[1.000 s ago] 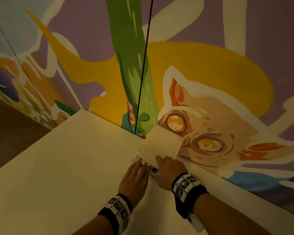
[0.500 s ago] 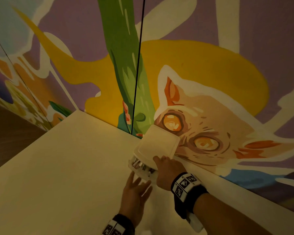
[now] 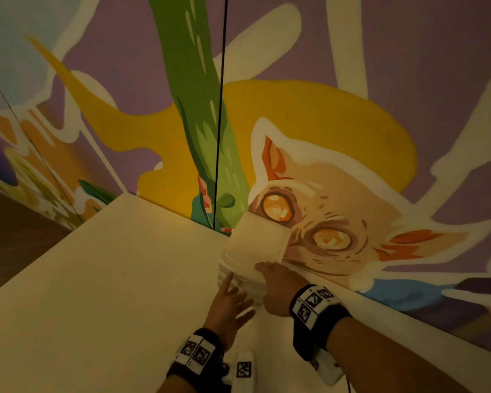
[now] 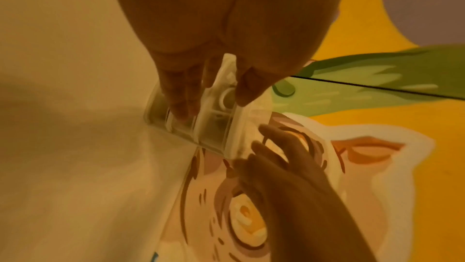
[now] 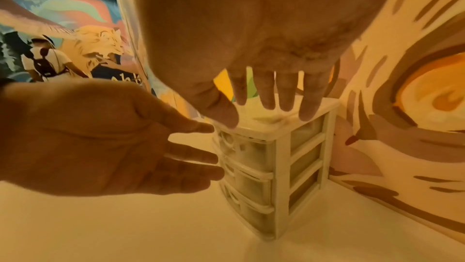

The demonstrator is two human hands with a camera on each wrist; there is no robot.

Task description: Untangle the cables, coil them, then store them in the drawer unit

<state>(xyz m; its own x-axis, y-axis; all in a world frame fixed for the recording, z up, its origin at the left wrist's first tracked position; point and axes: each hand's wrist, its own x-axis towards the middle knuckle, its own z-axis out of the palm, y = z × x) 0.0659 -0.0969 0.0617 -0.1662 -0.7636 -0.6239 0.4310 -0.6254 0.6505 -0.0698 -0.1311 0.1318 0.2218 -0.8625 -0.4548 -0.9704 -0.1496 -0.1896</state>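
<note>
A small white drawer unit [image 3: 257,242] with translucent drawers stands on the cream table [image 3: 111,279], against the painted wall. My right hand [image 3: 272,276] rests flat on its top, fingers straight; the right wrist view shows those fingers [image 5: 268,95] spread over the lid. My left hand [image 3: 236,293] is open, and its straight fingers [image 5: 196,157] touch the drawer fronts [image 5: 249,167], which sit flush in the frame. In the left wrist view the fingers [image 4: 181,97] press on the unit [image 4: 214,127]. No cable shows outside it, and what the drawers hold is too blurred to tell.
The mural wall [image 3: 352,165] runs close behind and to the right of the unit. The table's left edge [image 3: 54,239] drops to a dark floor. A person with a backpack [image 5: 45,61] stands far off.
Half a second ago a drawer stood pulled out and my left hand was drawn back. Now the left fingers are on the fronts and the drawer is in. The right hand stayed on top.
</note>
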